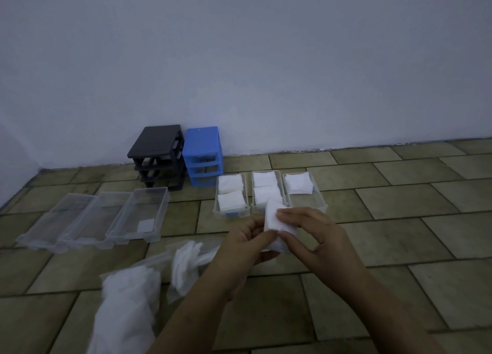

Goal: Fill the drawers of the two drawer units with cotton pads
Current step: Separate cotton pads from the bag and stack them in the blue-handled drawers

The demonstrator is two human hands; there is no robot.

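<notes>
Spreading across the lower half, the tiled floor (399, 236) meets a pale wall (239, 47) in dim, bluish light. Against the wall stand a black unit (157, 154) and, touching it, a blue unit (203, 155), both with their slots vacant. Three clear drawers (93, 218) lie side by side toward the floor's left edge; the rightmost holds one small pad, though the others' contents are hard to make out. Three more drawers (270, 192) before the blue unit hold white pads; the rightmost is only half filled. Bags (127, 308) of pads at the bottom edge are blurred and cut off. Both hands grip one stack (277, 228): left hand (247, 247) pinching its near side, right hand (311, 234) curled over it, partly hiding it.
</notes>
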